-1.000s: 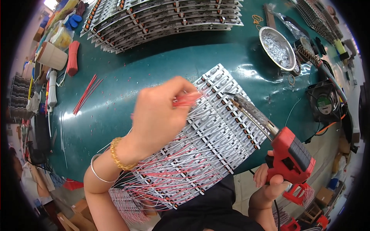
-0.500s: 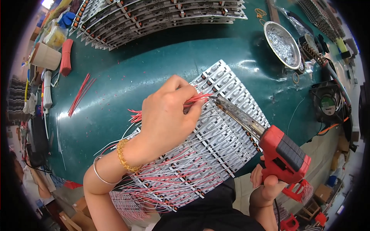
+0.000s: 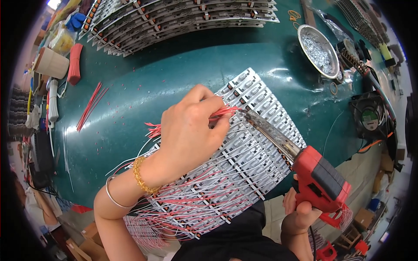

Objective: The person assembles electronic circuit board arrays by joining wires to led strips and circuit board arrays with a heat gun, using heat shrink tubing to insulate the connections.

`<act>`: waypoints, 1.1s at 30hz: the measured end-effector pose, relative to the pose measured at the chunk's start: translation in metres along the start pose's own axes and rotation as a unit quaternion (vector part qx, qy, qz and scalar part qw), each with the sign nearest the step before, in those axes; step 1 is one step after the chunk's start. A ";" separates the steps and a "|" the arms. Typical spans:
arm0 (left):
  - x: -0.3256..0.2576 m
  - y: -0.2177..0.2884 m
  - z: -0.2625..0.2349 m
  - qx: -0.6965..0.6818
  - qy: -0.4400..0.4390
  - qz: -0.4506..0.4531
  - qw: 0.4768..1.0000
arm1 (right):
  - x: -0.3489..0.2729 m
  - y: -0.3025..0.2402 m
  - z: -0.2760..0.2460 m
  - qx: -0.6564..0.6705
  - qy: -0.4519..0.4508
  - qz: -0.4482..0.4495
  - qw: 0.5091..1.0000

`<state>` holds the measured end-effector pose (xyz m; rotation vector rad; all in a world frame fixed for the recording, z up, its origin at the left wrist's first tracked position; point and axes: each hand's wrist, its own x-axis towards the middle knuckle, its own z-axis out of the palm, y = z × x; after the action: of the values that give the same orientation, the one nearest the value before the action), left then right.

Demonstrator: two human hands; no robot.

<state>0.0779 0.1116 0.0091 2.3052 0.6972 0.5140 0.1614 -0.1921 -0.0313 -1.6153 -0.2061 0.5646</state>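
My left hand [image 3: 191, 126] pinches a bundle of short red wires [image 3: 222, 113] over a panel of small circuit boards [image 3: 261, 102]. In my right hand [image 3: 300, 209] is a red soldering gun [image 3: 320, 176]. Its dark metal tip [image 3: 250, 115] meets the wire ends or lies right beside them; I cannot tell which. The panel spans from the green table toward my lap, and many white and red wires [image 3: 196, 195] trail from its nearer rows. My left fingers hide part of the bundle and of the boards beneath.
Stacked board panels [image 3: 183, 21] stand at the back. To the right are a metal bowl [image 3: 320, 51] of silvery scraps, a coiled iron stand [image 3: 352, 56] and a black fan [image 3: 370, 117]. Loose red wires [image 3: 91, 106], a red wire bundle [image 3: 75, 65] and a white cup [image 3: 51, 64] are at left.
The soldering gun's tip has shifted very slightly right and down. My left hand stays almost in place with the red wires.
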 end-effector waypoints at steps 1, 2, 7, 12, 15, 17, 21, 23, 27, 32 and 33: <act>0.000 0.000 0.001 0.000 0.001 -0.001 1.000 | 0.001 -0.007 0.009 -0.005 -0.012 -0.007 1.000; -0.001 -0.001 0.000 0.001 0.002 -0.001 1.000 | 0.003 -0.015 0.021 -0.011 -0.027 -0.014 0.999; -0.002 -0.002 -0.001 0.000 0.002 -0.009 1.000 | 0.010 -0.048 0.055 -0.034 -0.080 -0.042 0.995; -0.001 -0.001 0.000 0.007 0.006 -0.003 1.000 | 0.008 -0.043 0.051 -0.068 -0.067 -0.076 0.992; -0.001 -0.001 0.000 0.009 0.010 0.002 1.000 | 0.006 -0.043 0.043 -0.026 -0.074 -0.059 0.995; -0.001 0.000 0.000 0.010 0.009 0.002 1.000 | 0.006 -0.043 0.040 0.015 -0.079 -0.042 0.996; 0.000 0.000 0.001 0.011 0.008 0.007 1.000 | 0.012 -0.059 0.056 0.034 -0.085 -0.072 0.993; 0.000 0.001 0.001 0.009 0.008 0.010 1.000 | 0.015 -0.058 0.054 0.035 -0.089 -0.098 0.991; -0.002 -0.001 -0.001 0.004 0.006 -0.001 1.000 | 0.021 -0.074 0.060 -0.028 0.040 -0.180 0.982; -0.002 0.002 0.002 -0.011 0.033 0.026 0.999 | 0.069 -0.081 0.034 -0.020 0.082 -0.306 0.948; -0.003 0.002 0.000 -0.055 0.035 0.014 0.998 | 0.083 -0.085 0.036 -0.085 0.106 -0.272 0.953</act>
<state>0.0763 0.1083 0.0098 2.2058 0.6526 0.6325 0.2327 -0.1116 0.0309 -1.6777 -0.5292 -0.0532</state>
